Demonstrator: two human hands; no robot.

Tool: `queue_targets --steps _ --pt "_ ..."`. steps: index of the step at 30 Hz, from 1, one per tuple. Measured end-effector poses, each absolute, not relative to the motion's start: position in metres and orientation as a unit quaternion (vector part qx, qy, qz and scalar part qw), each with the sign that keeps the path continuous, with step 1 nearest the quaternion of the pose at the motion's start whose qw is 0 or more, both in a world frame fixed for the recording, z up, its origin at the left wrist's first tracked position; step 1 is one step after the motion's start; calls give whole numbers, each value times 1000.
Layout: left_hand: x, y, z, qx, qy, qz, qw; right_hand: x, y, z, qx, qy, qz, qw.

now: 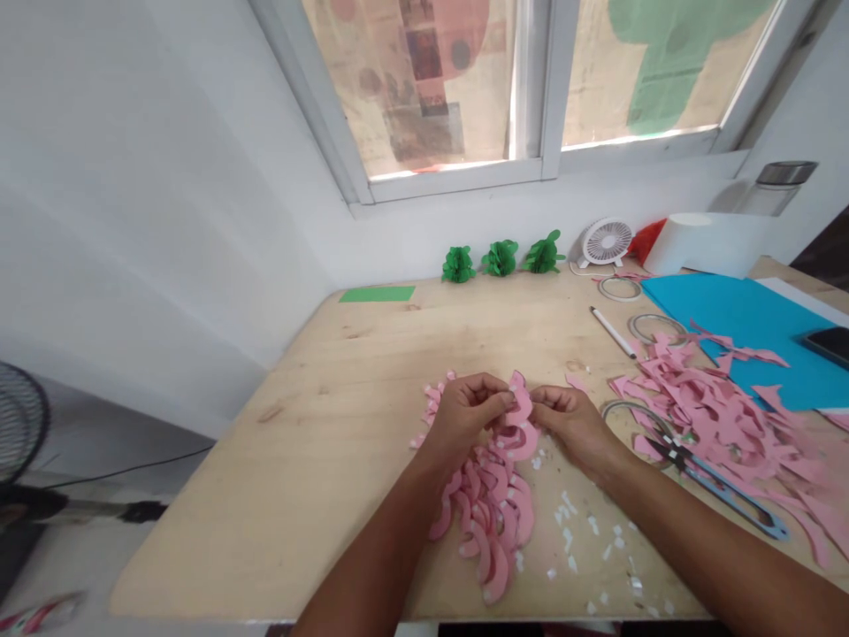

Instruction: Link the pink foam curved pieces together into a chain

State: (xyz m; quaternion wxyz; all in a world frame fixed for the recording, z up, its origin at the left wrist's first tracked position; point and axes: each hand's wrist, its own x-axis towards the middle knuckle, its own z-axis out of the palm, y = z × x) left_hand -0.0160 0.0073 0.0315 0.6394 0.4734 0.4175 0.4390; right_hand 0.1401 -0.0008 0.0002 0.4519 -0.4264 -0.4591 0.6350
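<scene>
Some pink paper (521,404) sits pinched in the left hand (472,411), probably to steady it. The right hand (574,423) curls nearly closed beside it; I cannot tell its hold.

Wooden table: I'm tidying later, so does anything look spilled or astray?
Yes: small white scraps lie strewn near the front of the table, and pink offcuts sprawl untidily, some overlapping the blue sheet.
</scene>
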Motion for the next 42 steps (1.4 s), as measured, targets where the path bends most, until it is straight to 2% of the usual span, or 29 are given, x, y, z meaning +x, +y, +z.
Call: queue_targets --steps 5,18,42 --pt "-13 8 33 484 441 466 595 139 -2 -1 -427 -477 626 445" --pt "-21 12 31 525 459 434 570 139 -4 0 -428 -490 624 433" --pt "-19 11 28 518 470 426 573 139 -3 2 -400 -550 597 426"
